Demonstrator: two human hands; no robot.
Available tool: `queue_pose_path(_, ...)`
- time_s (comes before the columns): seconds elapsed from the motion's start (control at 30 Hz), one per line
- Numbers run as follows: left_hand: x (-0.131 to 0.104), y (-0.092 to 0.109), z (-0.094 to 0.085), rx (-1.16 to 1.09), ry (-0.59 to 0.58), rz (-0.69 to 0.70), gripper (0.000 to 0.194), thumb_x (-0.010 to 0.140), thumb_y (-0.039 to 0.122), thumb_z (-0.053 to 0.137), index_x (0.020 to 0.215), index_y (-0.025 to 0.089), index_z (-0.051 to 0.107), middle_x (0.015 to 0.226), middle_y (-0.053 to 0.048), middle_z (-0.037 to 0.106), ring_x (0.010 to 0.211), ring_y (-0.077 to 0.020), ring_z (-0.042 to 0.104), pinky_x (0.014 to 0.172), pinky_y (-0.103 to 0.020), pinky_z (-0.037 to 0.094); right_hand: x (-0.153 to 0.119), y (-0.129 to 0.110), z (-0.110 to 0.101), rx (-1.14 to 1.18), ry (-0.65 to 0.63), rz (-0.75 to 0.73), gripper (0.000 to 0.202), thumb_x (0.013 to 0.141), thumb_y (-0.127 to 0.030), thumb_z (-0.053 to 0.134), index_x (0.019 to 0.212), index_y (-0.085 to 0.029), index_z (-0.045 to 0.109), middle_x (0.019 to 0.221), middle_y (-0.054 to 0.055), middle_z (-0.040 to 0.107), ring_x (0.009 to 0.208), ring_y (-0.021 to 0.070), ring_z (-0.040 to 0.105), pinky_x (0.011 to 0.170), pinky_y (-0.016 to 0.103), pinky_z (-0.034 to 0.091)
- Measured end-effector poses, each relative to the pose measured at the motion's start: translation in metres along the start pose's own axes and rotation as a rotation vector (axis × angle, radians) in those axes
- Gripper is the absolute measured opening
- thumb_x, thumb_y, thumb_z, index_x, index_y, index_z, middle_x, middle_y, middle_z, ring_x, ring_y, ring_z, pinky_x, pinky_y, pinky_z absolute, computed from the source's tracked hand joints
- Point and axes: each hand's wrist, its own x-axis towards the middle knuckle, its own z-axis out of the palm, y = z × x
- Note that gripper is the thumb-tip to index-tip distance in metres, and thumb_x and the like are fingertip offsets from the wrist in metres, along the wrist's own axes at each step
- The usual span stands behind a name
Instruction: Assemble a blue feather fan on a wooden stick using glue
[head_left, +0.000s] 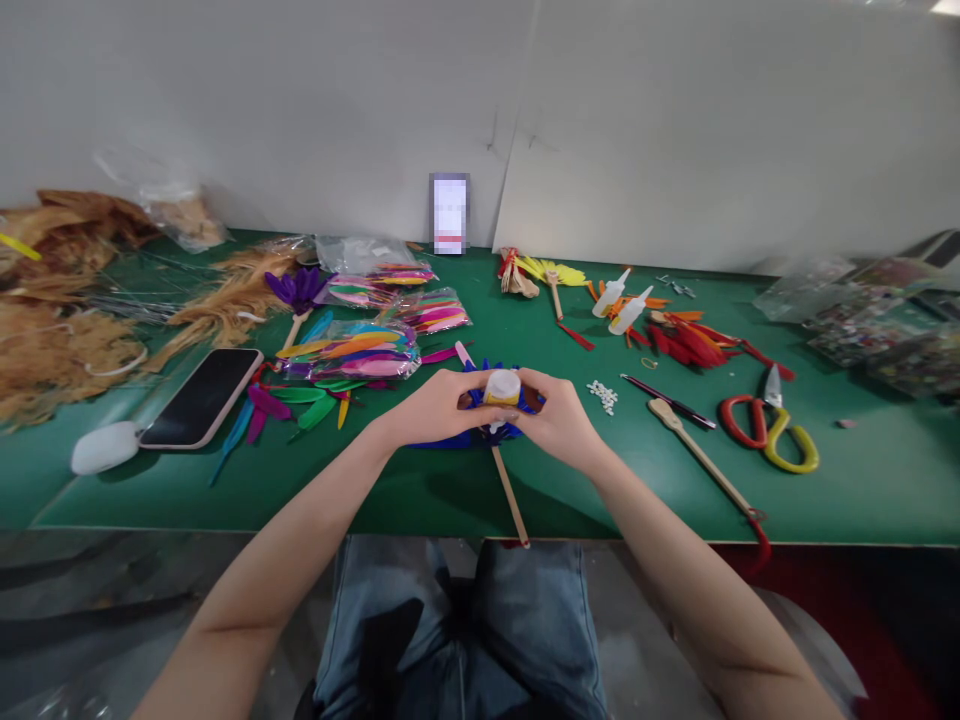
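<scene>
My left hand (435, 408) and my right hand (559, 415) meet at the middle of the table, fingers closed around a small white glue bottle (502, 386) with a yellow band. Its flat base faces up, and the lower end is hidden by my fingers. Directly beneath is a small fan of dark blue feathers (450, 440), mostly covered by the hands. Its thin wooden handle (511, 497) points toward me over the table edge. Right of my right hand lies a little heap of white beads (602, 397). A pen (667, 402) is farther right.
Left are a phone (202, 398), a white case (106, 447), bagged coloured feathers (352, 350) and a purple feather fan (297, 290). Right are scissors (772, 420), a wooden stick (709, 455), two white dropper bottles (630, 312) and red feathers (690, 340). Another phone (450, 215) leans on the wall.
</scene>
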Motion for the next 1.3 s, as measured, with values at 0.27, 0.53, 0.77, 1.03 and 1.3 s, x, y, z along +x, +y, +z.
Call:
queue_pose_path(0.27,-0.002,-0.001,-0.002,0.041,0.000,0.023,0.045,0.083,0.046,0.059,0.115,0.014,0.063,0.068,0.001,0.058,0.053,-0.0087,0.040,0.051,-0.019,0.033,0.000,0.005,0.005,-0.007,-0.027,0.004,0.012,0.069,-0.022,0.060,0.079,-0.016,0.058,0.056,-0.005,0.045,0.052,0.0091,0.033,0.048,0.022,0.026)
queue_pose_path(0.53,-0.004,-0.002,-0.003,0.038,-0.011,0.026,0.047,0.082,0.048,0.059,0.113,0.013,0.063,0.071,0.001,0.061,0.055,-0.0091,0.044,0.054,-0.019,0.037,0.001,0.008,0.009,0.026,-0.032,0.004,0.009,0.068,-0.021,0.060,0.074,-0.017,0.055,0.057,-0.004,0.049,0.052,0.0092,0.035,0.048,0.022,0.027)
queue_pose_path(0.77,-0.004,-0.006,-0.003,0.029,-0.025,0.011,0.045,0.083,0.046,0.060,0.113,0.014,0.063,0.077,0.000,0.065,0.056,-0.0092,0.045,0.056,-0.019,0.038,0.001,0.009,0.010,0.039,-0.045,0.015,0.009,0.068,-0.021,0.060,0.074,-0.017,0.055,0.058,-0.005,0.049,0.052,0.0092,0.035,0.048,0.021,0.027)
queue_pose_path(1.03,-0.004,-0.009,-0.001,0.009,-0.023,0.007,0.043,0.083,0.046,0.059,0.110,0.014,0.064,0.082,-0.002,0.067,0.060,-0.0102,0.050,0.057,-0.020,0.039,0.001,0.010,0.010,0.019,-0.059,0.034,0.012,0.069,-0.021,0.061,0.081,-0.016,0.059,0.058,-0.004,0.050,0.053,0.0100,0.037,0.049,0.022,0.028)
queue_pose_path(1.3,-0.003,-0.008,0.000,0.020,-0.010,0.011,0.041,0.083,0.046,0.059,0.106,0.013,0.065,0.075,-0.001,0.064,0.058,-0.0101,0.048,0.055,-0.019,0.037,0.002,0.010,0.009,0.020,-0.051,0.031,0.010,0.069,-0.023,0.061,0.075,-0.017,0.057,0.058,-0.004,0.048,0.053,0.0095,0.035,0.048,0.022,0.026)
